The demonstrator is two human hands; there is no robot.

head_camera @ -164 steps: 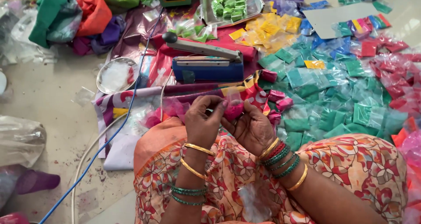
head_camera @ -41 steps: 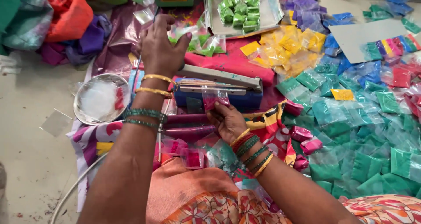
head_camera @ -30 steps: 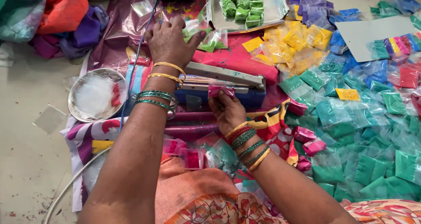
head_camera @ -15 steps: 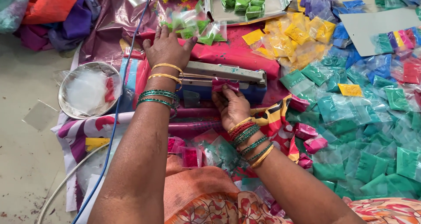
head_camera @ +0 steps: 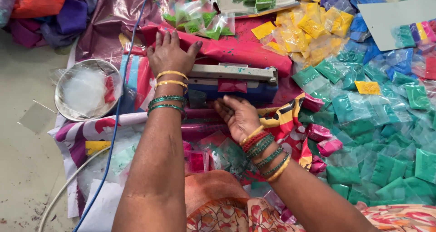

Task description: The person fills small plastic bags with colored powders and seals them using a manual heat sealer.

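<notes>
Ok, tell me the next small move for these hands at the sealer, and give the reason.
Probably lift the left hand to raise the sealer's grey arm. That hand lies flat on the arm's end, the arm is down on the blue base, and a pink packet sits clamped under it, with the right hand just below, placed to draw it out.

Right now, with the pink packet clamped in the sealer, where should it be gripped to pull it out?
Grip the pink packet by its lower body, the part hanging out below the sealer bar, coming from the near side where the right hand sits. Its top edge is pinched under the bar that the left hand presses, so probably only the near part is free.
</notes>
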